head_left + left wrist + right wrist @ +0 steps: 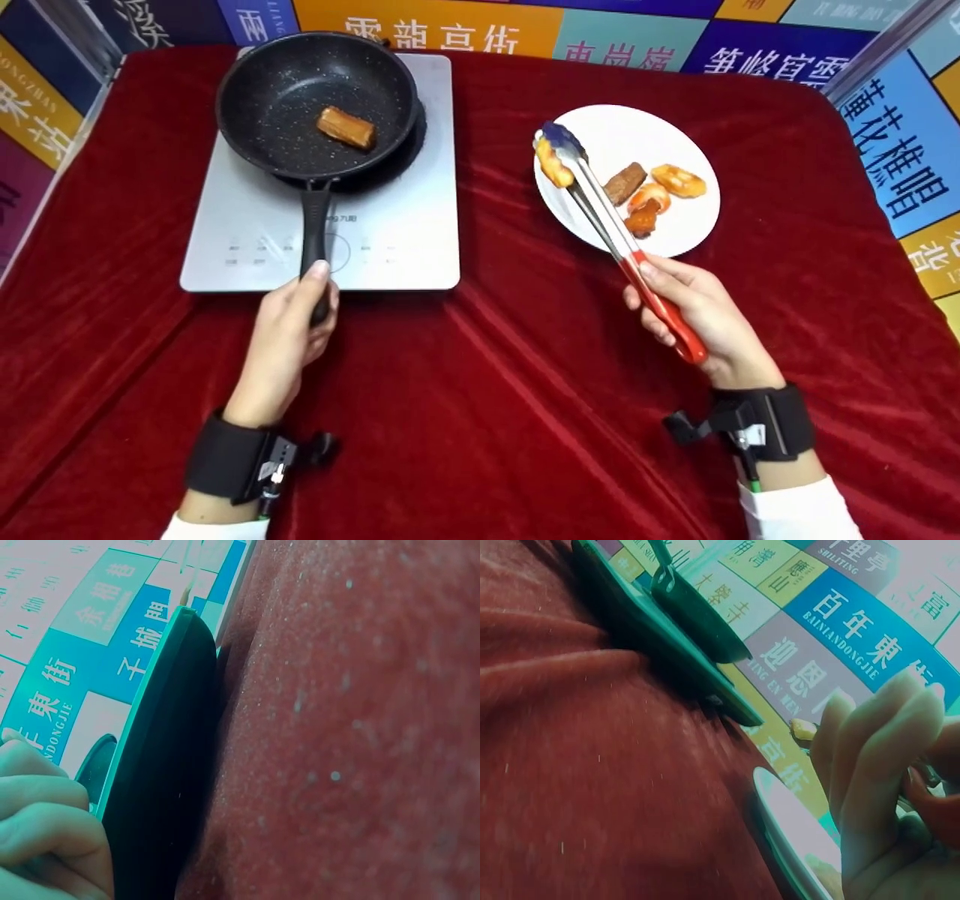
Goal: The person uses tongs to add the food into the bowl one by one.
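My left hand (291, 319) grips the black handle of a speckled frying pan (262, 112), thumb along its top. Inside the pan lies one brown, rib-like food piece (346, 128). With my right hand (705, 311) I hold red-handled metal tongs (598, 196), fingers curled round the grip. Between the tongs' dark blue tips is a golden-yellow food piece (553, 166), over the left rim of a white plate (607, 124). On the plate sit several food pieces: a brown strip (625, 184), an orange-red one (643, 217) and a golden one (679, 181).
Beneath the pan is a flat silver induction cooker (405, 247) at the back left. A dark red velvet cloth (480, 390) covers the table. Printed panels (450, 26) with large characters stand along the back and sides. Each wrist wears a black camera band (229, 459).
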A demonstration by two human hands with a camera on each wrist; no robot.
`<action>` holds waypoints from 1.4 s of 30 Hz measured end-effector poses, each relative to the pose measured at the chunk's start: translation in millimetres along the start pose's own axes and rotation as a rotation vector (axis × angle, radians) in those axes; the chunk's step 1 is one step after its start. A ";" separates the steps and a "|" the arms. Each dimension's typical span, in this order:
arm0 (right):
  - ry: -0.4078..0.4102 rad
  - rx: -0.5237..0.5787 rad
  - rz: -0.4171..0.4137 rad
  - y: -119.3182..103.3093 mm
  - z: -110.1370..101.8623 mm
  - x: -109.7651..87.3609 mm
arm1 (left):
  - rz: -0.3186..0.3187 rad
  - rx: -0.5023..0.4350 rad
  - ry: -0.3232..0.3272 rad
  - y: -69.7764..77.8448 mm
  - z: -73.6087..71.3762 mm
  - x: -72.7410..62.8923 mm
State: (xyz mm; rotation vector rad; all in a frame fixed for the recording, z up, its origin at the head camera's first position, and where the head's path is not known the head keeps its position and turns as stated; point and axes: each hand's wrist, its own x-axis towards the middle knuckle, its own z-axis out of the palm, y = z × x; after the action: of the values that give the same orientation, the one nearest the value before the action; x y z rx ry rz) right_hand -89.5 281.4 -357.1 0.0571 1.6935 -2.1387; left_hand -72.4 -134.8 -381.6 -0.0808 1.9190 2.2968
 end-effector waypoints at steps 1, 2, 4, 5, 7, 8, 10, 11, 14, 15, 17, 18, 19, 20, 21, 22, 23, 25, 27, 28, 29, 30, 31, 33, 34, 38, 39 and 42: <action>-0.001 0.004 -0.009 -0.2 2.8 3.0 | -0.001 0.001 0.002 0.5 0.1 0.1; -0.002 0.006 -0.018 -0.2 5.6 6.0 | -0.001 0.004 0.004 1.1 0.3 0.1; -0.018 0.026 -0.038 -0.1 11.3 12.2 | -0.001 0.006 0.005 2.4 0.6 -0.3; -0.026 0.035 -0.047 0.0 14.4 15.6 | 0.000 0.007 0.006 3.2 0.8 -0.5; -0.048 0.051 -0.061 -0.4 20.7 22.6 | 0.002 0.005 0.004 4.8 1.4 -1.4; -0.057 0.055 -0.066 -0.9 23.4 26.0 | 0.003 0.006 0.004 5.4 1.6 -1.6; -0.068 0.048 -0.079 -2.9 28.3 32.4 | 0.003 0.006 0.004 6.1 2.3 -1.6; -0.070 0.041 -0.085 -4.4 30.4 35.2 | 0.004 0.008 0.003 6.1 2.6 -1.4; -0.076 0.033 -0.107 -10.0 35.7 43.5 | 0.003 0.015 0.007 4.0 2.5 0.0; -0.079 0.035 -0.116 -12.0 37.3 46.4 | 0.004 0.017 0.011 3.0 2.3 0.6; -0.084 0.043 -0.136 -15.0 40.5 52.3 | 0.003 0.024 0.020 1.1 2.1 1.9; -0.083 0.047 -0.145 -15.9 42.0 55.0 | 0.003 0.026 0.022 0.3 1.9 2.5; -0.080 0.055 -0.151 -16.5 43.6 57.7 | 0.004 0.028 0.022 -0.5 1.7 3.0; -0.075 0.060 -0.156 -16.7 45.5 60.4 | 0.002 0.029 0.024 -0.9 1.6 3.2; -0.069 0.064 -0.160 -16.6 47.5 63.0 | 0.001 0.030 0.025 -1.1 1.4 3.3; -0.062 0.072 -0.162 -16.3 49.6 65.6 | 0.001 0.031 0.026 -1.0 1.3 3.3; -0.055 0.081 -0.163 -16.0 51.8 68.0 | 0.000 0.030 0.024 -0.5 1.1 3.1; -0.049 0.098 -0.164 -15.3 56.7 73.1 | -0.001 0.035 0.028 1.2 1.3 2.1; -0.050 0.099 -0.169 -14.8 62.2 78.4 | -0.003 0.048 0.034 3.9 1.9 0.3; -0.048 0.100 -0.171 -14.4 64.3 80.5 | -0.005 0.055 0.034 5.2 3.0 -0.3; -0.047 0.097 -0.174 -14.2 66.6 82.5 | -0.005 0.062 0.034 6.6 4.1 -1.0; -0.044 0.094 -0.177 -14.2 69.3 84.4 | -0.004 0.068 0.034 8.0 5.1 -1.5; -0.041 0.092 -0.181 -14.4 72.1 86.4 | -0.002 0.072 0.032 9.2 5.9 -1.8; -0.041 0.095 -0.189 -15.0 78.0 90.1 | 0.000 0.077 0.032 11.1 7.2 -2.1; -0.043 0.099 -0.195 -15.2 81.3 91.7 | 0.003 0.079 0.031 11.7 7.3 -2.1; -0.069 0.127 -0.210 -14.6 93.1 97.7 | 0.011 0.084 0.031 12.4 6.5 -2.5; -0.076 0.130 -0.215 -13.9 95.3 99.1 | 0.014 0.085 0.032 12.4 6.2 -2.8; -0.091 0.134 -0.225 -11.4 100.2 103.4 | 0.015 0.091 0.038 13.2 5.6 -3.1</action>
State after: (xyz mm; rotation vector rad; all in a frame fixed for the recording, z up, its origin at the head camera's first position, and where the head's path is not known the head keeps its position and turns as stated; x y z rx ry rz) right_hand -166.2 159.2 -349.5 -0.1984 1.5673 -2.3775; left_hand -71.0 -131.8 -367.3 -0.1008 2.0459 2.2287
